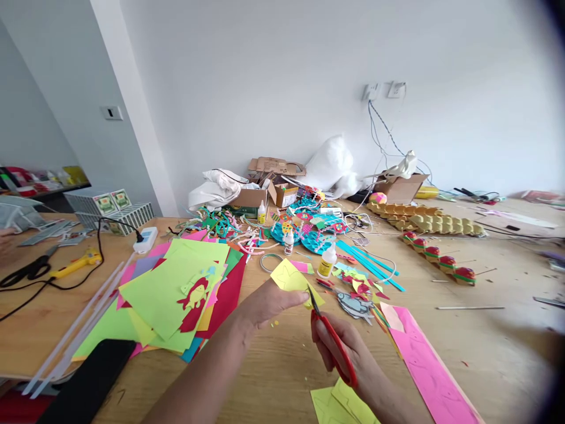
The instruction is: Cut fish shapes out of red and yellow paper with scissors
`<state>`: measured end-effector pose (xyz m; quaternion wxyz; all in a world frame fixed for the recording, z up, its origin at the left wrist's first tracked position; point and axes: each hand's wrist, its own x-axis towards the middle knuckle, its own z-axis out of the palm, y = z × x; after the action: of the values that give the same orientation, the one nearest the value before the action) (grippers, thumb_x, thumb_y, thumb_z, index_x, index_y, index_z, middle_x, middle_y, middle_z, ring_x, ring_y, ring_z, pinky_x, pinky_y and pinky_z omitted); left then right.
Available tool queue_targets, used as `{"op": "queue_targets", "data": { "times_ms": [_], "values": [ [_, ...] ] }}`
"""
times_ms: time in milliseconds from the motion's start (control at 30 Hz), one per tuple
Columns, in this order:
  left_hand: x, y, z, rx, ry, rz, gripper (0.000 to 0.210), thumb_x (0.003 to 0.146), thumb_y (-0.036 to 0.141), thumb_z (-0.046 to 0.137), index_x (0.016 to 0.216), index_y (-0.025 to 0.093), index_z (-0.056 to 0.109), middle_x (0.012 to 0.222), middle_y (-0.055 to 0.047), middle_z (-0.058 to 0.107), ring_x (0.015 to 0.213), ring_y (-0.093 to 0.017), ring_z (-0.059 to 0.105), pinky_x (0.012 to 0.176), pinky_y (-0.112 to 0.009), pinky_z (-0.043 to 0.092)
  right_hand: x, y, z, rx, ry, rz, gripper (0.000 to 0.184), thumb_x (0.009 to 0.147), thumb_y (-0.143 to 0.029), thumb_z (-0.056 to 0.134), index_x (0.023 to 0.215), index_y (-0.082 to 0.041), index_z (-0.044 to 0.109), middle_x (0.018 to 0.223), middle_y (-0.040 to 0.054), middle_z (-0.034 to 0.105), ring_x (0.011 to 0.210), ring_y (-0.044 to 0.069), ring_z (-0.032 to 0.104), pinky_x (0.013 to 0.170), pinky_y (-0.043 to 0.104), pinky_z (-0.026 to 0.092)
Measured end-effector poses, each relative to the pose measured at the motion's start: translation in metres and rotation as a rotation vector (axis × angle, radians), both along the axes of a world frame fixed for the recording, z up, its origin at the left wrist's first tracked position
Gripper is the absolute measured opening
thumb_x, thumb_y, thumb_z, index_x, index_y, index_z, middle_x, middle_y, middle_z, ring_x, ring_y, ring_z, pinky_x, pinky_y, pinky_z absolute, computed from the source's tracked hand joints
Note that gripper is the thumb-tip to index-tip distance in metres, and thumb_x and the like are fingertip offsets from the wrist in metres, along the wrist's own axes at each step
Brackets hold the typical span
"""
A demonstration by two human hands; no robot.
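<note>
My left hand [270, 303] pinches a piece of yellow paper [288, 274] with pencil lines drawn on it. In my right hand [348, 347] are red-handled scissors [339, 347], their dark blades at the lower right edge of that paper. More yellow paper pieces [338, 405] with pencil outlines lie on the table just below my right hand. Grey paper fish cut-outs [354, 305] rest to the right of the blades, near red and yellow scraps [359, 284]. A white glue bottle [327, 261] with a yellow label stands behind the scissors.
On the left lie a stack of coloured paper [172, 288], a black phone [88, 383] and a yellow glue gun [77, 263]. A pink paper strip [426, 359] lies at the right, beyond it egg-carton caterpillars [436, 258]. Cardboard boxes [249, 200] and craft scraps line the wall.
</note>
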<state>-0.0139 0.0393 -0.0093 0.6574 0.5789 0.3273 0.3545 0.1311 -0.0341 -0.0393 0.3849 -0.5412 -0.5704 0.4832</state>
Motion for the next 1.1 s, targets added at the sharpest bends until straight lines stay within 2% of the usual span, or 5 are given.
{"op": "queue_targets", "data": {
  "times_ms": [333, 567, 800, 933, 1100],
  "values": [
    [-0.021, 0.015, 0.002, 0.003, 0.028, 0.011, 0.020, 0.065, 0.020, 0.064, 0.085, 0.017, 0.060, 0.083, 0.000, 0.063, 0.081, -0.016, 0.054, 0.079, -0.029, 0.041, -0.016, 0.014, -0.005, 0.036, -0.031, -0.010, 0.045, 0.080, -0.059, 0.043, 0.058, -0.020, 0.039, 0.042, -0.0085, 0.035, 0.036, 0.007, 0.033, 0.036, 0.018, 0.025],
    [-0.027, 0.023, 0.003, 0.034, 0.003, 0.023, 0.018, 0.066, 0.019, 0.063, 0.083, 0.016, 0.061, 0.086, -0.002, 0.065, 0.084, -0.018, 0.056, 0.080, -0.031, 0.042, -0.026, 0.025, 0.002, 0.035, 0.000, -0.012, 0.046, 0.076, -0.063, 0.044, 0.059, -0.020, 0.042, 0.038, -0.0088, 0.036, 0.033, 0.008, 0.034, 0.036, 0.019, 0.024],
    [-0.036, 0.017, 0.011, 0.173, 0.053, 0.088, 0.025, 0.075, 0.032, 0.059, 0.096, 0.017, 0.063, 0.099, -0.005, 0.066, 0.096, -0.021, 0.056, 0.087, -0.032, 0.040, -0.027, 0.032, 0.009, 0.044, 0.032, 0.033, 0.045, 0.075, -0.063, 0.043, 0.059, -0.021, 0.042, 0.037, -0.0088, 0.036, 0.033, 0.008, 0.032, 0.036, 0.020, 0.026],
    [-0.032, 0.013, 0.015, 0.231, 0.087, 0.186, 0.026, 0.079, 0.034, 0.055, 0.097, 0.018, 0.064, 0.098, -0.004, 0.067, 0.095, -0.021, 0.057, 0.086, -0.031, 0.040, -0.024, 0.035, 0.014, 0.053, 0.048, 0.053, 0.045, 0.074, -0.063, 0.044, 0.057, -0.021, 0.041, 0.037, -0.0080, 0.037, 0.034, 0.008, 0.032, 0.036, 0.020, 0.027],
    [-0.018, 0.016, 0.015, 0.241, 0.042, 0.228, 0.022, 0.078, 0.031, 0.056, 0.094, 0.019, 0.064, 0.096, -0.003, 0.067, 0.095, -0.020, 0.057, 0.086, -0.029, 0.041, -0.018, 0.040, 0.017, 0.076, 0.058, 0.071, 0.043, 0.075, -0.061, 0.043, 0.058, -0.021, 0.043, 0.037, -0.0080, 0.037, 0.033, 0.008, 0.031, 0.036, 0.020, 0.026]
  ]
}}
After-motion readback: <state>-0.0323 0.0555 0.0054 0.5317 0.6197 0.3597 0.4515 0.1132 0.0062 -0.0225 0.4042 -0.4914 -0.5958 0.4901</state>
